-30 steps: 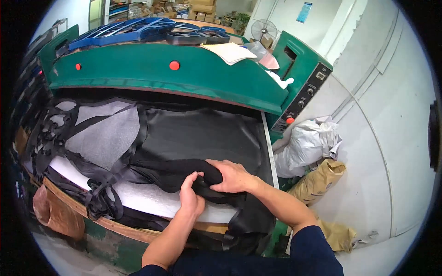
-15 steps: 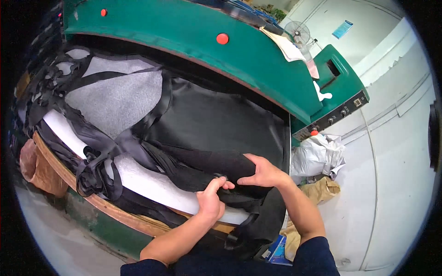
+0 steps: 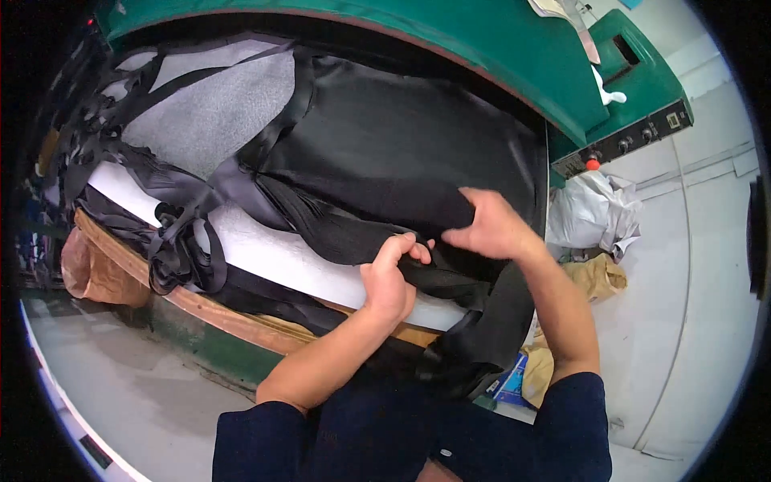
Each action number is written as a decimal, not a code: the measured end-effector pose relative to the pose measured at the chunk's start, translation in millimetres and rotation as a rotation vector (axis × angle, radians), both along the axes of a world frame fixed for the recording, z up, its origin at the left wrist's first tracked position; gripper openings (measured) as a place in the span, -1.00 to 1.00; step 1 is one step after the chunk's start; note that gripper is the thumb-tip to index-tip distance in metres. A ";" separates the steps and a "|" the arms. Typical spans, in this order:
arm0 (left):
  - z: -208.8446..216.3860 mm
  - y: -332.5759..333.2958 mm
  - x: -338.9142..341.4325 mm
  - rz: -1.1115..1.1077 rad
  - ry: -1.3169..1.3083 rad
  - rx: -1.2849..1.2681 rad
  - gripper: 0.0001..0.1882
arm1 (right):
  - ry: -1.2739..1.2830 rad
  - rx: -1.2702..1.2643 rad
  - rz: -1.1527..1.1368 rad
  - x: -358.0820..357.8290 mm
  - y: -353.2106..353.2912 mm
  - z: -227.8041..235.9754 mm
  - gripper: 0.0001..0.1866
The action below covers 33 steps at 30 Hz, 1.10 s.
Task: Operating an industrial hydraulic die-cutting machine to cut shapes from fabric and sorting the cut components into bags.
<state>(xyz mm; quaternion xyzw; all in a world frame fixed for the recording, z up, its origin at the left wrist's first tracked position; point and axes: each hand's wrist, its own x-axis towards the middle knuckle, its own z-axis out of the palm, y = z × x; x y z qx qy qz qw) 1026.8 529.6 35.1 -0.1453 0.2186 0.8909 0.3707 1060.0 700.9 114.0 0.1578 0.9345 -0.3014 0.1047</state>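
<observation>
Layers of black leather-like sheet (image 3: 377, 193) are gathered in a long fold in front of me, their stacked edges showing near my hands. My left hand (image 3: 391, 277) is closed on the near edge of this fold, with the thumb on top. Just to the right, my right hand (image 3: 499, 227) grips the fold between thumb and fingers; part of its fingers is hidden. The sheet's loose end (image 3: 490, 329) hangs toward me below that hand. Under the fold runs a white board (image 3: 265, 261).
A green machine (image 3: 450, 56) with a red-knobbed control panel (image 3: 626, 146) spans the far side. Grey-backed material (image 3: 217, 108) and tangled black strips (image 3: 181, 249) lie left. White bags (image 3: 594, 213) stand right, a brown bag (image 3: 100, 269) left, beside the wooden edge (image 3: 241, 328).
My view has tilted downward, so the machine and sheets sit higher in the picture. Both hands stay at the fold, with little movement along it.
</observation>
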 end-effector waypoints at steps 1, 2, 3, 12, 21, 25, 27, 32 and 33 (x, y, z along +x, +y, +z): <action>-1.8 -2.9 3.1 -0.004 0.008 -0.013 -0.82 | 0.014 -0.047 -0.013 -1.7 5.0 -1.7 -0.56; -5.0 -8.5 6.4 -0.036 0.008 -0.084 -0.81 | 0.031 -0.094 -0.025 -2.2 9.6 -4.4 -0.57; -6.7 -15.3 9.8 -0.067 0.011 -0.156 -0.81 | 0.028 -0.141 -0.037 -1.0 17.5 -9.7 -0.57; 52.0 -92.4 29.4 -0.399 0.693 -0.332 -0.68 | 0.006 0.007 0.010 5.0 5.9 -0.9 -0.52; -1.3 -40.2 -34.0 -0.247 1.942 -1.084 -0.90 | 0.295 0.466 0.153 45.5 -36.2 -38.8 -0.25; -4.7 -45.8 -31.8 -0.222 1.971 -1.039 -0.83 | 0.314 0.450 0.141 44.2 -36.2 -34.6 -0.21; -9.6 -51.3 -33.6 -0.203 2.003 -0.991 -0.77 | 0.271 0.452 0.139 42.7 -35.7 -36.0 -0.25; 4.5 -55.8 -23.9 -0.145 1.927 -0.970 -0.76 | 0.308 0.444 0.130 38.4 -24.5 -29.7 -0.43; 7.9 -54.9 -17.1 -0.181 1.684 -0.954 -0.73 | 0.220 0.361 0.099 34.5 -18.6 -24.2 -0.44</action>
